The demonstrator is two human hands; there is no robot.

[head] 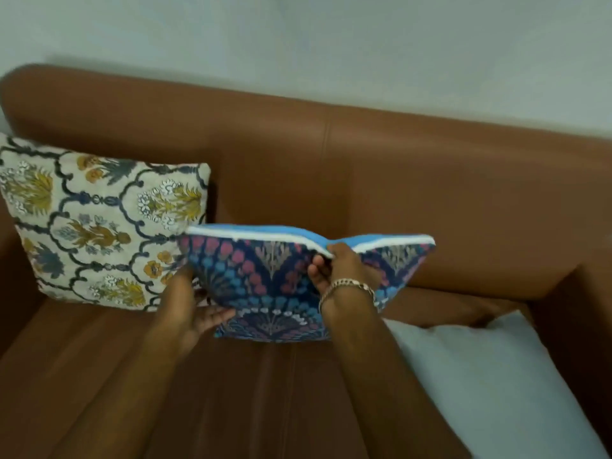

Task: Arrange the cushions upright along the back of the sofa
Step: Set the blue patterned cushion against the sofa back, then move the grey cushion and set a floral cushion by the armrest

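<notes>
A cream floral cushion (96, 223) stands upright against the brown sofa back (331, 167) at the left. Beside it, at the middle, a blue patterned cushion (265, 279) with a white-piped top edge stands on the seat, a little in front of the back. My right hand (344, 273), with a bracelet at the wrist, pinches its top edge. My left hand (192, 309) grips its lower left side, fingers under the bottom corner. A plain white cushion (490, 376) lies flat on the seat at the right.
The sofa's right armrest (583, 309) rises beside the white cushion. Bare brown seat (99, 376) lies in front of the floral cushion. A pale wall (331, 44) is behind the sofa.
</notes>
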